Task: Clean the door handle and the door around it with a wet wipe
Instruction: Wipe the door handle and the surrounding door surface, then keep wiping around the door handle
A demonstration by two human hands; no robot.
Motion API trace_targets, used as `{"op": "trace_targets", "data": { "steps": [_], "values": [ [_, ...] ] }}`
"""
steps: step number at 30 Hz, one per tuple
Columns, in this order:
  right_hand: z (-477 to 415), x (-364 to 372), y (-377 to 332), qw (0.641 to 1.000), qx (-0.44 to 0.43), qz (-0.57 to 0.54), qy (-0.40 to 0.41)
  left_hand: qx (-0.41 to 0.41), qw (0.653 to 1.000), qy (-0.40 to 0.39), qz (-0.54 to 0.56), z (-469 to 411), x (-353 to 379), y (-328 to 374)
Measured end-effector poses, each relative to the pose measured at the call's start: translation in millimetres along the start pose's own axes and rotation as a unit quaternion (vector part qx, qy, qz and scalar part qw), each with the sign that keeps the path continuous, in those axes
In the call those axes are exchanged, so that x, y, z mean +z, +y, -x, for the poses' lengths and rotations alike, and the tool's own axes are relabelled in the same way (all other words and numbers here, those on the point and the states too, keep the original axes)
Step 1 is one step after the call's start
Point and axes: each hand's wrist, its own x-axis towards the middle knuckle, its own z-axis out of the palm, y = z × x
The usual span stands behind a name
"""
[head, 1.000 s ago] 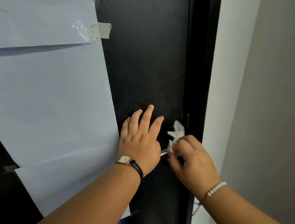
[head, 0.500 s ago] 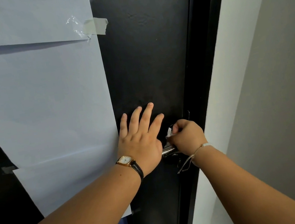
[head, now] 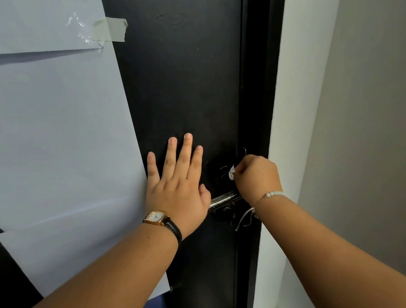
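Observation:
The black door (head: 186,78) fills the middle of the view. Its metal lever handle (head: 223,199) shows as a short shiny bar between my two hands. My left hand (head: 177,183) lies flat on the door just left of the handle, fingers spread, a watch on the wrist. My right hand (head: 257,175) is closed around a crumpled white wet wipe (head: 232,173); only a small corner of it shows. That hand presses against the door just above the handle's inner end, near the door edge. Faint wet streaks mark the door beside the wipe.
Large white paper sheets (head: 46,139) are taped over the door's left part, with tape (head: 111,31) at the top. The black door frame (head: 270,66) and a white wall edge (head: 303,113) run down the right. A grey wall (head: 381,128) lies beyond.
My right hand rose from below the handle's end to the door just above it, and the wipe is now mostly hidden in the fist. My left hand stayed flat on the door.

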Motion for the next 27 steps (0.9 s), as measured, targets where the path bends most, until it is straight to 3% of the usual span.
{"op": "trace_targets", "data": {
  "steps": [4,7,11,16,20,22,27],
  "values": [
    [14.0,8.8,5.4,0.998,-0.022,-0.029,0.048,0.001,1.000,-0.011,0.013,-0.4,-2.0,0.0],
    [27.4,16.9,13.2,0.985,-0.109,-0.040,0.124,0.006,1.000,-0.011,0.028,-1.6,-7.4,-0.4],
    [41.0,16.6,26.6,0.953,-0.258,-0.013,0.160,-0.005,0.995,0.037,0.092,-3.9,-19.6,-6.9],
    [55.0,25.9,29.6,0.925,-0.355,0.006,0.135,-0.016,0.982,0.082,0.167,-8.1,-29.5,-11.3],
    [68.5,35.0,8.2,0.904,-0.426,-0.003,0.048,0.013,0.971,0.040,0.235,-6.8,-29.7,-7.4],
    [63.1,28.1,4.2,0.906,-0.418,-0.061,0.027,0.017,0.962,0.008,0.274,-3.6,-31.4,-6.5],
    [42.4,-3.9,11.0,0.953,-0.260,-0.158,0.008,-0.032,0.920,-0.080,0.383,2.1,-38.3,-1.8]
  ]
}}
